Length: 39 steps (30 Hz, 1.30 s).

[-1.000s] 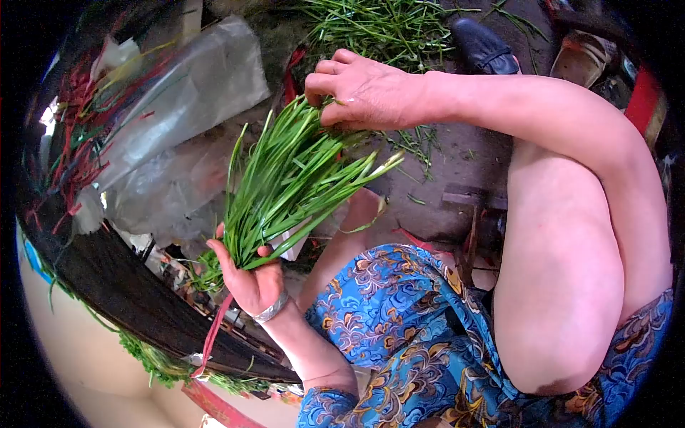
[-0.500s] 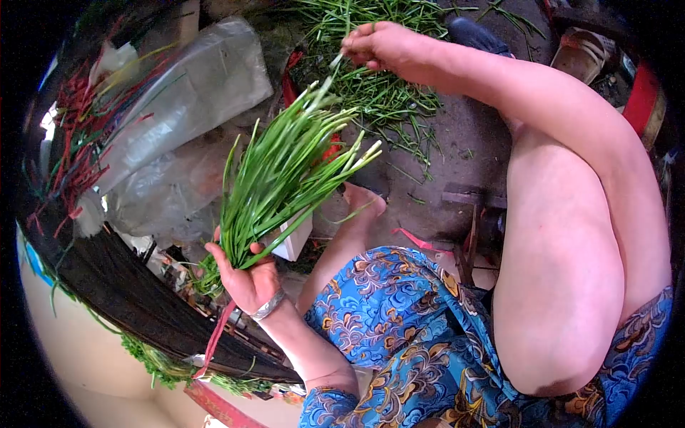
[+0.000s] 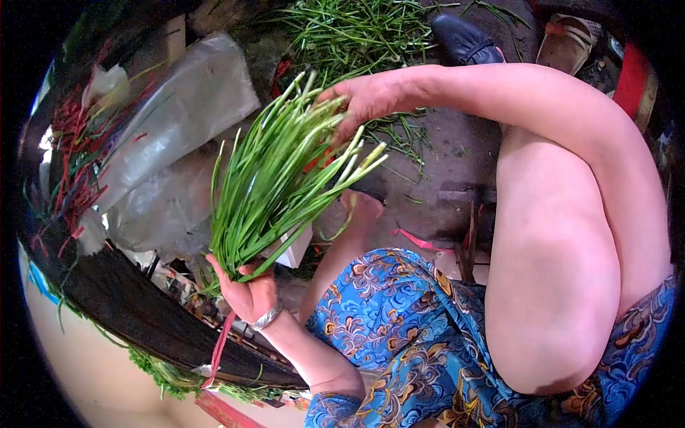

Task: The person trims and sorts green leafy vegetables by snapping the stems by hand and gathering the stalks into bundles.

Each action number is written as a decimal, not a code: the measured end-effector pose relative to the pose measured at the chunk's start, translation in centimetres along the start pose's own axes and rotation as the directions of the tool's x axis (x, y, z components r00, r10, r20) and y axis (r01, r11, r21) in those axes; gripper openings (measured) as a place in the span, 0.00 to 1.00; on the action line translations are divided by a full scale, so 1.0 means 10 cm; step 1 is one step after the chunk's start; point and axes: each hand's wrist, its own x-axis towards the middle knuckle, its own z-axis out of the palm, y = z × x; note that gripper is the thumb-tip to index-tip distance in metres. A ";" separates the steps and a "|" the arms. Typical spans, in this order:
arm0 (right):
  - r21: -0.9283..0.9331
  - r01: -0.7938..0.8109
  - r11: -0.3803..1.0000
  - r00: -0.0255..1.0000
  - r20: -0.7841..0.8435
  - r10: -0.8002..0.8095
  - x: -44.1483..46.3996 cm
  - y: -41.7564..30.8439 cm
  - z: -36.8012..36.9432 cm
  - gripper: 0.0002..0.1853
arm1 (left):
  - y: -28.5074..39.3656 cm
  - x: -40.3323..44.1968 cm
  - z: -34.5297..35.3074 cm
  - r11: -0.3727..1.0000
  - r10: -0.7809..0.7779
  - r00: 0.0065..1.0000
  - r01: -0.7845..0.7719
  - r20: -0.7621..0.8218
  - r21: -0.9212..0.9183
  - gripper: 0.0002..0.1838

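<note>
Dark floor [image 3: 460,153] was strewn with loose greens [image 3: 357,36]; plastic bag [image 3: 214,82] lay at left. Left hand [image 3: 251,296] curled round lower end of bunch of greens [image 3: 275,189], above floor. Right hand [image 3: 360,100] apparently touched upper end; fingertips hidden, grip could not be told. Clutter [image 3: 168,279] near left hand was indistinct.

Includes a dark grey floor [image 3: 453,162] — matte, unevenly toned. Shows a pale surface [image 3: 89,349] at lower left — wall or otherwise, unclear.

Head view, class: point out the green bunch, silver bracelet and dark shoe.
Green bunch [image 3: 265,201]: head view, midway along its leaves.
Silver bracelet [image 3: 267,317]: head view, the visible band.
Dark shoe [image 3: 464,40]: head view, its upper.
</note>
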 end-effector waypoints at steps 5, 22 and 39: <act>0.169 -0.100 0.980 0.989 -0.093 0.117 0.03 -0.03 0.06 0.10 | 0.00 0.03 -0.02 1.000 -0.005 1.000 0.004 0.014 0.016 0.16; 0.031 -0.079 0.996 0.963 -0.257 0.084 -0.13 -0.18 -0.15 0.06 | -0.08 0.05 0.01 0.999 0.012 1.000 -0.011 0.011 -0.035 0.16; -0.910 0.238 0.339 0.771 -0.035 -0.636 -0.03 -0.40 0.15 0.11 | -0.12 -0.03 0.09 0.989 0.096 0.995 -0.091 -0.035 0.116 0.17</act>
